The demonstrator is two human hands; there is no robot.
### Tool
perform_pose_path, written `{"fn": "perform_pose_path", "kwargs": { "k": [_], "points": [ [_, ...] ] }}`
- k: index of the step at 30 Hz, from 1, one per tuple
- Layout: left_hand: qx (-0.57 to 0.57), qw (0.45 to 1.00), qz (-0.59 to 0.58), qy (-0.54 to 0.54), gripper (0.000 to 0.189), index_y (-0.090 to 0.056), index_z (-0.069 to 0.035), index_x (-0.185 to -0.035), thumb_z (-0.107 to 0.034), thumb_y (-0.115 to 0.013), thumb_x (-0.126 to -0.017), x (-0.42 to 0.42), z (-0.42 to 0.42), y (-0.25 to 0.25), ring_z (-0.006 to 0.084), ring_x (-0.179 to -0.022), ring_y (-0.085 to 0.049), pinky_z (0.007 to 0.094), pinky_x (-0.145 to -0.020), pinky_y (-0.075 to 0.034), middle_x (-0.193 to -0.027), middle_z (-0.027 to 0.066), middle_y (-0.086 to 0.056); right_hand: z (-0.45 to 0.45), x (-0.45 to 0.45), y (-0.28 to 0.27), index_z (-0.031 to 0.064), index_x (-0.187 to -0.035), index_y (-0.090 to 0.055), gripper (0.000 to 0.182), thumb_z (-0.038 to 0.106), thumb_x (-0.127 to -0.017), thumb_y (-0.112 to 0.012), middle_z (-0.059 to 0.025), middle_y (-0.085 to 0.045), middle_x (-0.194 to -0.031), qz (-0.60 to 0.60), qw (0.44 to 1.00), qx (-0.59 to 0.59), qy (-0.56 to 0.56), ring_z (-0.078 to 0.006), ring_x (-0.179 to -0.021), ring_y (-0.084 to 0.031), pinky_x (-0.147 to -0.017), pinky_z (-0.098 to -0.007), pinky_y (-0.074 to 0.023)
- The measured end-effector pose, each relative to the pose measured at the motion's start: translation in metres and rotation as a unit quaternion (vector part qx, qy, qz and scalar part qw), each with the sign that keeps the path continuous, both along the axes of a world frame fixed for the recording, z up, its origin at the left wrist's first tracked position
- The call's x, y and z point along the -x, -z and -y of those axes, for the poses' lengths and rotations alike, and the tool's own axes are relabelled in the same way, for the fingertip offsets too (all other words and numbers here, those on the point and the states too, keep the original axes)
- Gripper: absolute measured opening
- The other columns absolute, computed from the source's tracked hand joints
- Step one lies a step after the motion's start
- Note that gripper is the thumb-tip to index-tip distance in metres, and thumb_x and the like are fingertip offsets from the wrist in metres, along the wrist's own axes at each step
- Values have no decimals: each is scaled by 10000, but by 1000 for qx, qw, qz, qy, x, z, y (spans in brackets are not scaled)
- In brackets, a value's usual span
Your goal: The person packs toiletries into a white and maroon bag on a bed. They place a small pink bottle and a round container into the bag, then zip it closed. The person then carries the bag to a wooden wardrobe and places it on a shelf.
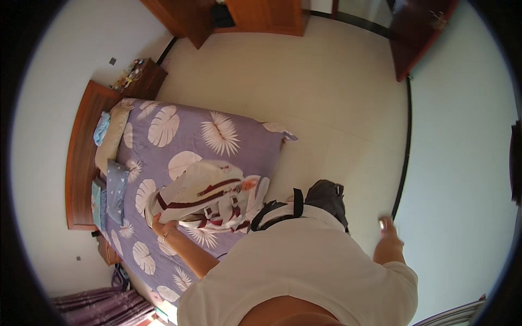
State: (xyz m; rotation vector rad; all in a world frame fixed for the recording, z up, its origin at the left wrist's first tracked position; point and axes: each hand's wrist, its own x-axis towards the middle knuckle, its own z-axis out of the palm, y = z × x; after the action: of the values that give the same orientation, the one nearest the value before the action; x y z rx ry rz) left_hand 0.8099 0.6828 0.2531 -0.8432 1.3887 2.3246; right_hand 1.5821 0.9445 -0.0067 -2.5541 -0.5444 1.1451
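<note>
A cream backpack (200, 191) with dark red trim and zips lies on the bed, with straps and buckles on its near side. My left hand (162, 226), a bracelet at its wrist, grips the backpack's left end; the thumb shows and the other fingers are partly hidden. A blurred orange-red thing (248, 184) hangs by the zips. Out to the right, my right hand (385, 228) is blurred, away from the backpack and near the white wall. A bright spot shows at it; whether it holds something is unclear.
The bed (244, 134) has a purple leaf-patterned cover, pillows (116, 191) and a wooden headboard (81, 163). A cluttered nightstand (149, 79) stands beyond it. Tiled floor (326, 89) runs towards a wooden wardrobe (265, 16) and an open dark red door (416, 40). A purple curtain (102, 305) hangs lower left.
</note>
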Motion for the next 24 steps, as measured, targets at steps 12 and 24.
{"fn": "perform_pose_path", "kwargs": {
  "k": [12, 24],
  "points": [
    [-103, 992, -19, -67, 443, -512, -22, -1053, 4, -473, -612, 41, -170, -6, 347, -973, -515, 477, -898, -387, -1022, 132, -560, -260, 22, 41, 16, -926, -538, 353, 245, -685, -654, -66, -544, -901, -124, 984, -116, -58, -178, -800, -509, -730, -297, -417],
    [-56, 996, -50, -49, 379, -554, -14, -889, 21, -466, -522, 153, -205, 104, 307, -805, -545, 401, -747, -470, -858, 109, -567, -635, 520, -189, 12, -997, -514, 425, 283, -717, -684, -51, -556, -846, 5, 834, -280, -476, -137, -712, -495, -655, -257, -409]
  ]
}}
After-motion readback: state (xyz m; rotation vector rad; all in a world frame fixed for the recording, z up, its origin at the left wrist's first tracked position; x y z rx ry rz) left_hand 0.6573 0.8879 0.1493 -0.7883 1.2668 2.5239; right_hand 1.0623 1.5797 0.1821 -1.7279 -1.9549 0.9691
